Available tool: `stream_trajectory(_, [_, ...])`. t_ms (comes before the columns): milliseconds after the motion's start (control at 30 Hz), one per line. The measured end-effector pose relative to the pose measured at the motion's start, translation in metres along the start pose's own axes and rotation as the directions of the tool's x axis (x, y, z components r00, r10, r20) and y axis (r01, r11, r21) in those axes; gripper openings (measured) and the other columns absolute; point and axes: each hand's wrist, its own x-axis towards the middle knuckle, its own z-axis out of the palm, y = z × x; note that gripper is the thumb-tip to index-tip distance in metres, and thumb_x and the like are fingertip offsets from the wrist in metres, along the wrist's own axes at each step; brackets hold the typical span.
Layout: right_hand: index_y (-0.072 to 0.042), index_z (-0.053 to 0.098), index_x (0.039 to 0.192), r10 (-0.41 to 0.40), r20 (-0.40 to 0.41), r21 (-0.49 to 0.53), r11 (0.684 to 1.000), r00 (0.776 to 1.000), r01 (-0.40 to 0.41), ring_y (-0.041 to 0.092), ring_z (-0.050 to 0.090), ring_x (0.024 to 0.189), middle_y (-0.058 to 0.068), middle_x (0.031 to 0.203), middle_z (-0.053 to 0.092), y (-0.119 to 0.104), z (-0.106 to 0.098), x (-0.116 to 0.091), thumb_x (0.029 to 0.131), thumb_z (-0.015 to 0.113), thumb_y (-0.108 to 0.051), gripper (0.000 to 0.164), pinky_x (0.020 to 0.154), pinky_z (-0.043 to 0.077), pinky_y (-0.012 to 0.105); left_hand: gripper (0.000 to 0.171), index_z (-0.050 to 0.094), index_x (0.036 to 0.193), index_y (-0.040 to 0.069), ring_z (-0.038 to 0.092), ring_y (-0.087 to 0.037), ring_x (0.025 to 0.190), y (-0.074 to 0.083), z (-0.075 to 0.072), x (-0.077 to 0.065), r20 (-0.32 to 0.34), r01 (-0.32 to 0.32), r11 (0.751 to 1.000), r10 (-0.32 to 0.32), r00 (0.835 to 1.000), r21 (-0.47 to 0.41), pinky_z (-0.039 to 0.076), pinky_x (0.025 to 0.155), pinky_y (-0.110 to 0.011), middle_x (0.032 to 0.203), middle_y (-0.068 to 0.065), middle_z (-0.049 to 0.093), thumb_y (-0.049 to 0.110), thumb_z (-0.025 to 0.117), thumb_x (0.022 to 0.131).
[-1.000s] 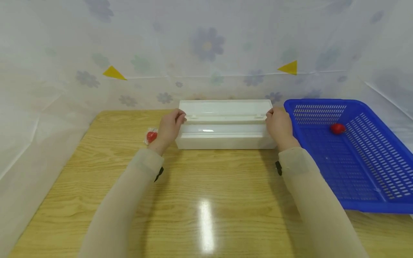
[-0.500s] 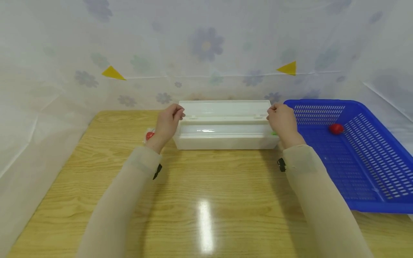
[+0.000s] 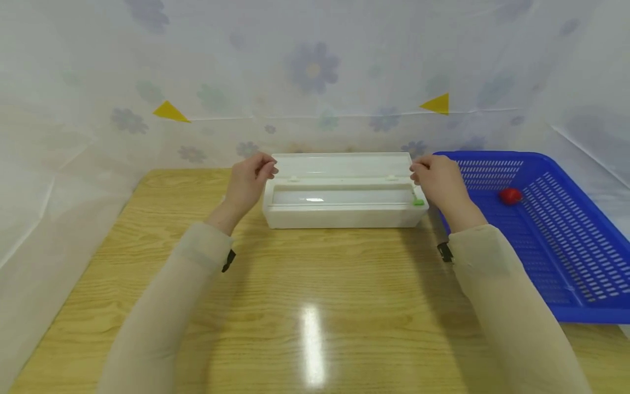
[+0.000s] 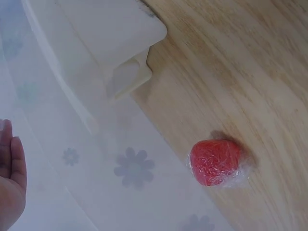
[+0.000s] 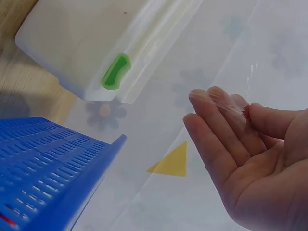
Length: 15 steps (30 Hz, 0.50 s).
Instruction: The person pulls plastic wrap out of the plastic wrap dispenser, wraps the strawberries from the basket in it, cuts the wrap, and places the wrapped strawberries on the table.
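A long white cling film dispenser (image 3: 344,219) stands at the back of the table with its lid (image 3: 339,166) raised. Its green cutter slider (image 3: 418,202) sits at the right end. My right hand (image 3: 443,183), just past that end, pinches clear cling film (image 5: 233,107) between thumb and fingers. At the left end, my left hand (image 3: 246,183) holds the film's other side between thumb and curled fingers; only part of this hand shows in the left wrist view. A red thing wrapped in film (image 4: 214,162) lies on the table there, mostly hidden by my left wrist in the head view.
To the right stands a blue plastic basket (image 3: 556,314) with a red thing (image 3: 511,196) inside. A flowered sheet (image 3: 315,104) with yellow triangles (image 3: 435,104) hangs behind the wooden table (image 3: 315,284).
Both hands have drawn apart, outward from the dispenser's ends. The green slider has come into sight, and the wrapped red thing has gone behind my left wrist.
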Motion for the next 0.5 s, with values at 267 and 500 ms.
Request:
stream_trajectory(267, [0.003, 0.049, 0.129, -0.006, 0.003, 0.034, 0.999, 1.000, 0.006, 0.037, 0.057, 0.109, 0.025, 0.118, 0.057, 0.001, -0.004, -0.017, 0.103, 0.030, -0.024, 0.042, 0.089, 0.047, 0.049, 0.018, 0.061, 0.100, -0.002, 0.065, -0.025, 0.079, 0.006, -0.007, -0.007, -0.020, -0.063, 0.998, 0.062, 0.998, -0.029, 0.054, 0.073, -0.033, 0.089, -0.017, 0.068, 0.012, 0.050, 0.096])
stream_trajectory(500, [0.002, 0.058, 0.117, -0.071, -0.050, -0.016, 0.997, 0.996, 0.071, 0.034, 0.060, 0.101, 0.023, 0.110, 0.064, 0.006, -0.006, -0.042, 0.102, 0.034, -0.023, 0.038, 0.076, 0.048, 0.040, 0.018, 0.062, 0.101, -0.001, 0.065, -0.023, 0.079, 0.012, -0.017, -0.031, -0.006, -0.130, 0.991, 0.130, 0.991, -0.013, 0.051, 0.070, -0.033, 0.088, -0.014, 0.069, 0.012, 0.051, 0.095])
